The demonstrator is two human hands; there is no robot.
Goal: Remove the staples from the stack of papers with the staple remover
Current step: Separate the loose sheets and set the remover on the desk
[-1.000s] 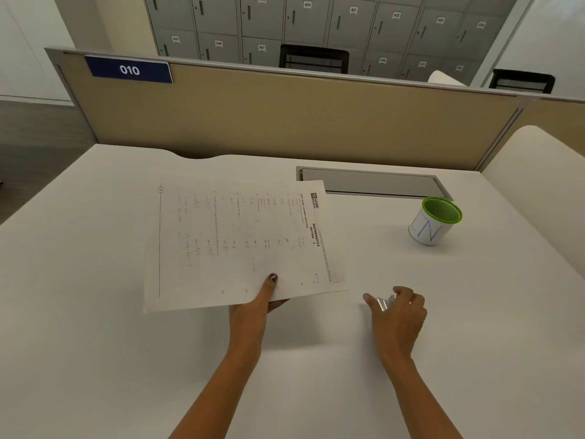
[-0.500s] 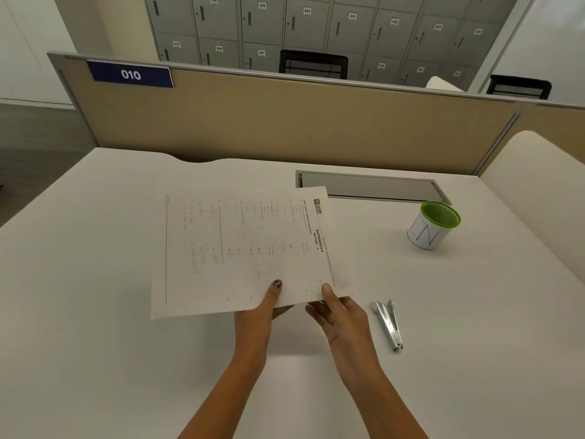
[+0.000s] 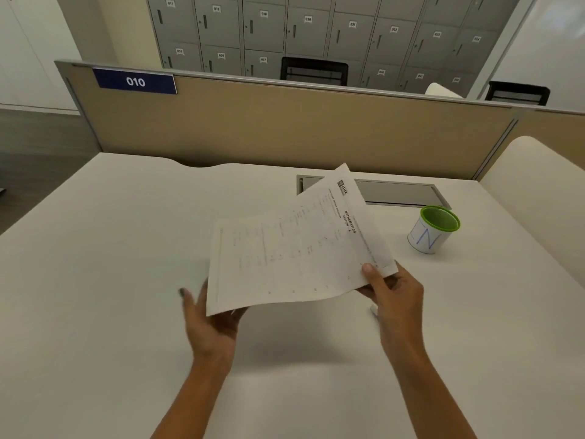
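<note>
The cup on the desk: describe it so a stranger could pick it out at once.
On the white desk, look right, just in front of the grey cable tray by the beige partition. The cup stands there alone: white, with a green rim and a blue N drawn on its side.

The papers (image 3: 297, 245) hang above the counter (image 3: 95, 280) between the left hand (image 3: 210, 324) below their left edge and the right hand (image 3: 395, 299) at their right corner, with the cup (image 3: 432, 231) farther right and the divider (image 3: 285, 128) behind.
</note>
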